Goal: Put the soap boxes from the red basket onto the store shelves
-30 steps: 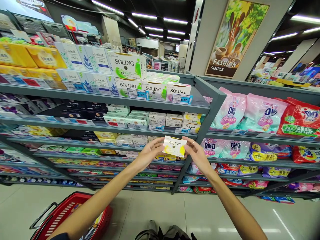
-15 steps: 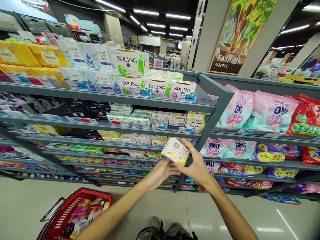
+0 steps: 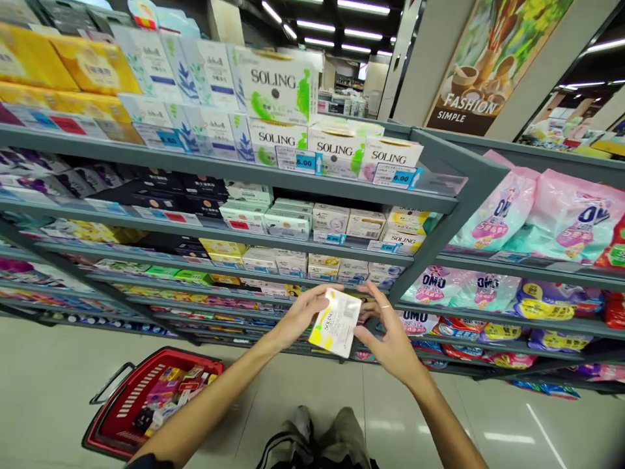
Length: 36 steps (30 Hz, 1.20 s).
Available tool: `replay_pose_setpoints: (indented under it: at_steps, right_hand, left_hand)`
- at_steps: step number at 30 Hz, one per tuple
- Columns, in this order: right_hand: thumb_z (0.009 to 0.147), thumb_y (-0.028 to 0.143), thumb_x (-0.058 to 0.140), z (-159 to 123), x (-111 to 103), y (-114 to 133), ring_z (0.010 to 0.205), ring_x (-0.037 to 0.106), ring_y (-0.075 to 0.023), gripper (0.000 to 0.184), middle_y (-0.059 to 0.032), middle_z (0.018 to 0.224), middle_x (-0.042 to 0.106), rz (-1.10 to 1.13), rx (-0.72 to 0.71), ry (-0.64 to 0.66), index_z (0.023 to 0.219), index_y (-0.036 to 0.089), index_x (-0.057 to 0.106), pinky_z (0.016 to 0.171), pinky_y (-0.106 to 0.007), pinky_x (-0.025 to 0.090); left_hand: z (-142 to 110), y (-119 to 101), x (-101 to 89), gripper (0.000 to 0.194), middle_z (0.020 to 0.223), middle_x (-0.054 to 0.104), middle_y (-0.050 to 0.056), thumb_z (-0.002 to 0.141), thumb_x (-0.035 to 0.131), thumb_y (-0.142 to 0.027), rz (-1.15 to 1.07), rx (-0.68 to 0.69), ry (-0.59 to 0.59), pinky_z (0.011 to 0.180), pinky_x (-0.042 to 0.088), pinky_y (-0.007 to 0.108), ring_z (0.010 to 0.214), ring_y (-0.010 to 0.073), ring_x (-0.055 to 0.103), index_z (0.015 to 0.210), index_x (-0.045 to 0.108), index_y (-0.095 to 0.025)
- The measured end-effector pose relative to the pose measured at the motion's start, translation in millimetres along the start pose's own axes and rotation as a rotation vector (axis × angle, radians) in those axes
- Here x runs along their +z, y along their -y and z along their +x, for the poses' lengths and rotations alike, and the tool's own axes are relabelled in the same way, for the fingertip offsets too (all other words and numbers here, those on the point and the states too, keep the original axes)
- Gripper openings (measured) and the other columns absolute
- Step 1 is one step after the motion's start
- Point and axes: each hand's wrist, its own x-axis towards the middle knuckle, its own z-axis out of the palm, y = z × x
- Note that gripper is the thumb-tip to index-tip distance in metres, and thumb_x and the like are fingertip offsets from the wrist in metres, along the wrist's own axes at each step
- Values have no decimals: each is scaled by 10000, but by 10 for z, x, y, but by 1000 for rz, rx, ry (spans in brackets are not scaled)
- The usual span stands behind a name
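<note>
A white and yellow SOLING soap box is held in front of the shelves, its printed and barcoded face turned up towards me. My left hand grips it at the upper left, thumb on the face and the other fingers mostly hidden behind. At the box's right edge is my right hand, with a ring on one finger. Its thumb and fingers are spread apart close to the box; whether the thumb tip touches it I cannot tell. Similar SOLING boxes are stacked on the shelf beyond.
A red shopping basket with several packages inside stands on the floor at lower left. Grey shelves full of boxed goods run across in front. OMO detergent bags fill the shelves at right. A pillar with a poster rises behind.
The soap box has been turned over and round, passing from my right hand's grip to my left hand's. My right fingers have spread apart. The view has tipped down and closer to the shelves.
</note>
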Motion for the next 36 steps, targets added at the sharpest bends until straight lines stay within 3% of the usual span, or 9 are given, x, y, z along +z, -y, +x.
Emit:
replay_pose_setpoints:
  at_steps: [5,9,15,20,23,26,29,32,36]
  right_hand:
    - [901,412,780,-239,421,-75,1089,724,-244,471,-117,1358,598,315,150,-176,1335,294,641,836,-351,674]
    - [908,422,767,-324,681,-120,1135,720,-277,416,-133,1330,616,256,100,-358,1282,281,652,878,-396,677]
    - [1040,417,577,-374,842,-152,1067,768,-255,419,-137,1269,740,167,107,-201,1426,281,484,873,-390,682]
    - [1008,322,643,-292,953,-137,1107,763,-276,453,-153,1302,726,173,111,-346,1429,287,483,883,-449,689]
    - [960,157,658,-181,1030,-121,1276,677,-316,594,-132,1367,691,-69,-150,-453,1494,350,482,1023,-590,626]
    - [906,7,616,-85,1088,-92,1307,650,-310,737,-90,1322,733,-340,-536,-230,1523,394,504,1053,-609,615]
    - [895,-27,573,-61,1134,-48,1329,643,-294,772,-91,1349,721,-410,-663,-68,1552,371,493,1078,-588,614]
    - [941,38,562,-113,1180,-23,1385,601,-312,615,-109,1417,665,-259,-508,-186,1476,343,579,1131,-635,549]
    - [1041,232,566,-220,1262,-70,1307,666,-283,414,-136,1471,629,185,-27,-278,1450,297,570,1079,-534,592]
  left_hand:
    - [89,56,-109,520,876,771,29,891,692,-621,53,-67,81,593,421,232,689,164,652,1210,754,-215]
    - [117,162,-172,670,799,787,73,935,531,-752,47,-83,86,584,433,257,662,189,671,1122,793,-164]
    - [75,284,-323,826,728,773,71,896,456,-851,-63,-96,66,510,405,247,545,175,642,1235,738,-153]
    - [-160,359,-543,753,852,784,89,901,516,-820,10,38,-216,642,526,258,729,186,707,1113,757,-139]
    - [-427,399,-611,772,965,797,129,900,493,-835,-98,64,-253,734,613,349,845,249,751,1128,741,-140]
    - [-647,411,-540,753,1119,789,137,888,561,-803,-266,83,-138,730,646,402,936,293,764,1329,654,-200]
    - [-763,372,-444,644,1402,696,117,888,774,-517,-163,253,-282,988,601,380,1220,291,698,1442,573,-257]
    - [-820,346,-419,606,1506,631,95,911,776,-358,124,381,-440,1121,519,366,1359,284,619,1473,562,-280]
    - [-833,410,-409,496,1422,688,79,909,770,-301,406,450,-542,1117,517,357,1311,268,650,1389,645,-279]
